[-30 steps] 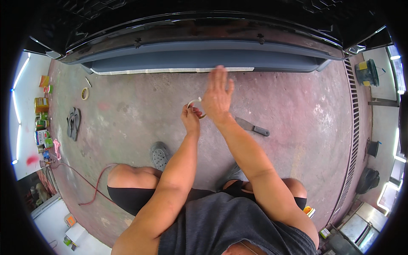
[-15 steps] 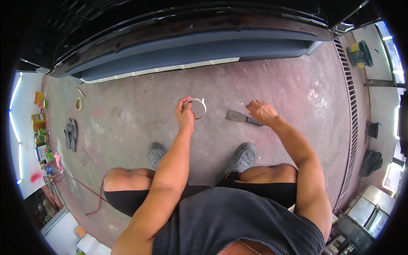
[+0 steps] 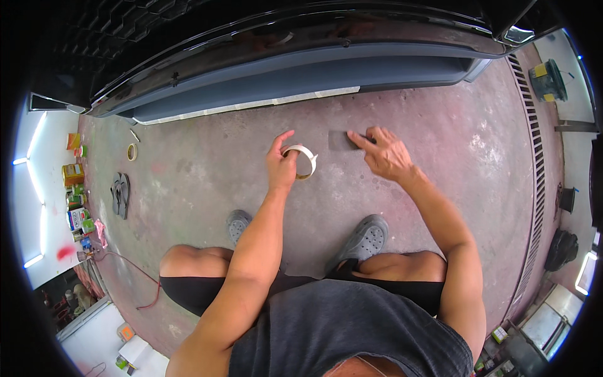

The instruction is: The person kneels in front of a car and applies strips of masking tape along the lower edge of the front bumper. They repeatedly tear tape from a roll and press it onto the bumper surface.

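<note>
My left hand (image 3: 282, 164) grips a roll of masking tape (image 3: 312, 164), its fingers reaching into the ring and the forefinger lifted. A short loose end of tape sticks out at the roll's right side. To the right, my right hand (image 3: 385, 154) is closed round the dark handle of a putty knife (image 3: 340, 140), with the forefinger stretched along it toward the blade. The blade points left, its outline smeared by motion. In front of me is a dark car bumper (image 3: 276, 72), with a pale strip of masking tape (image 3: 251, 104) along its lower edge.
A second tape roll (image 3: 132, 152) and a pair of flip-flops (image 3: 120, 195) lie on the floor at left. Several cans (image 3: 73, 174) line the left wall. A red hose (image 3: 152, 295) runs near my left knee. A floor grating (image 3: 536, 163) and a bucket (image 3: 548, 80) are at right.
My right hand has taken up the putty knife from the floor and moved it forward. My left hand, with the tape roll, has shifted slightly right, its forefinger now raised.
</note>
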Available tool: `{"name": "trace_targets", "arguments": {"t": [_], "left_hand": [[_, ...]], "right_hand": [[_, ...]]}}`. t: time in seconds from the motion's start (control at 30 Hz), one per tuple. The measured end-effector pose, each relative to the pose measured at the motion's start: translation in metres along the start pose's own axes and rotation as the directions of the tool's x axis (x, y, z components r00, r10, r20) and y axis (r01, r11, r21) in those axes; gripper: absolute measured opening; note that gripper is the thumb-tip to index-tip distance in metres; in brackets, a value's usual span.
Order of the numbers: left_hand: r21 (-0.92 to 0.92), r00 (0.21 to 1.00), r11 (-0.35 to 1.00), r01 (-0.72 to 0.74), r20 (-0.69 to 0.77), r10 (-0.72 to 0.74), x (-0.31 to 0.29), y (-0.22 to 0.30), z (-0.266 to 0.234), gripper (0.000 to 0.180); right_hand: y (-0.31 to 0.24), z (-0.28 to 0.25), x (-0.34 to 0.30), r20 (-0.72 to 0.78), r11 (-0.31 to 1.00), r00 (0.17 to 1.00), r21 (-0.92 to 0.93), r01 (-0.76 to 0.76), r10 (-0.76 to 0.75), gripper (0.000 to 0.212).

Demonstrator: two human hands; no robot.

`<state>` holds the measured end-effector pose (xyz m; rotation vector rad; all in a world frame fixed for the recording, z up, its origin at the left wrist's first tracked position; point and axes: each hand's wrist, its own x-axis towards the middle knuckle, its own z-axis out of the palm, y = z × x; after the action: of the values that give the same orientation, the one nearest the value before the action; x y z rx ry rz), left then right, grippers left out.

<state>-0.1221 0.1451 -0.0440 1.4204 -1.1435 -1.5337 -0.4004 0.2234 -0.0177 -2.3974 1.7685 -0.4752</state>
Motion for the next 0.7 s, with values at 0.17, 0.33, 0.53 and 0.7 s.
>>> {"name": "trace_targets", "arguments": {"t": [0.17,0.33,0.53,0.7], "left_hand": [[0.094,0.996,0.993,-0.077,0.060,0.071,0.003,0.007,0.008,0.041],[0.077,0.995,0.994,-0.077,0.065,0.072,0.001,0.006,0.005,0.040],[0.120,0.991,0.985,-0.122,0.060,0.116,0.000,-0.007,-0.004,0.040],[0.120,0.992,0.986,-0.113,0.069,0.105,-0.003,-0.004,-0.003,0.040]], "right_hand": [[0.006,-0.019,0.049,-0.019,0.994,1.000,-0.110,-0.011,0.009,0.051],[0.002,-0.024,0.070,0.008,0.987,0.999,-0.154,-0.050,0.052,0.050],[0.004,-0.022,0.077,0.024,0.981,0.996,-0.180,-0.078,0.083,0.048],[0.006,-0.022,0.080,0.025,0.980,0.996,-0.184,-0.077,0.083,0.049]]}}
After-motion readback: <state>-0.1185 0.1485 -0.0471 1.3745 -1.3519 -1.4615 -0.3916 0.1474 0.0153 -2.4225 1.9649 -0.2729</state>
